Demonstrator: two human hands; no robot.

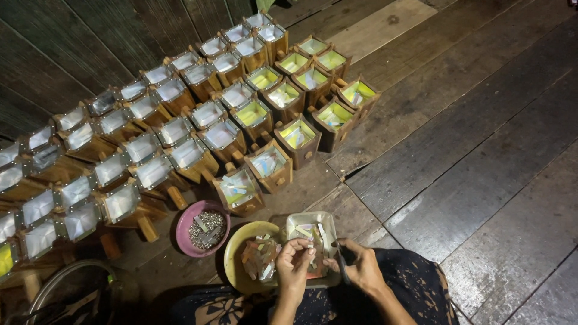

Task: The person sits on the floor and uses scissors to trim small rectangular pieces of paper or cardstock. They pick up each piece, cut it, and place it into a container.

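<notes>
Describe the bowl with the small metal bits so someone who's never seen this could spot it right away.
Start at the rows of wooden boxes on the plank floor. At their near edge sit two round bowls; it is the purple bowl, left of the yellow bowl, filled with grey bits, not paper strips.

Single head-worn view, looking steeply down, hands [328, 262] close below, floor [481, 156] beyond

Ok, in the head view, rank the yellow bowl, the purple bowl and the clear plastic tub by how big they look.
1. Yellow bowl, widest, though partly hidden by the left hand.
2. Purple bowl and clear plastic tub: they look alike, and the hands cover part of the tub, so I won't rank them.
</notes>
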